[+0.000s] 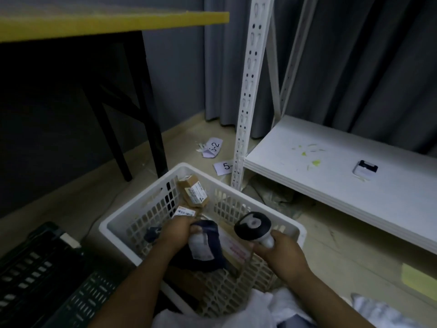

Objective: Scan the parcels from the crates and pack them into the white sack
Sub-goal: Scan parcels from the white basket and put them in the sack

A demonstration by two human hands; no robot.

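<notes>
The scanning is looking midway, as I judge it — left hand (179, 233) gripping a navy mailer (206, 247), right hand (281, 253) clasping the barcode scanner (253, 224) at its 3 o'clock, cardboard parcels (192, 192) waiting at the white crate's (106, 227) 12 o'clock.

Dim room. Yellow-topped table (113, 20) on black legs, upper left. Grey curtain (354, 55) behind white slotted shelf rack (250, 91), right. Beige floor (71, 197), paper scraps (212, 147) centre.
</notes>
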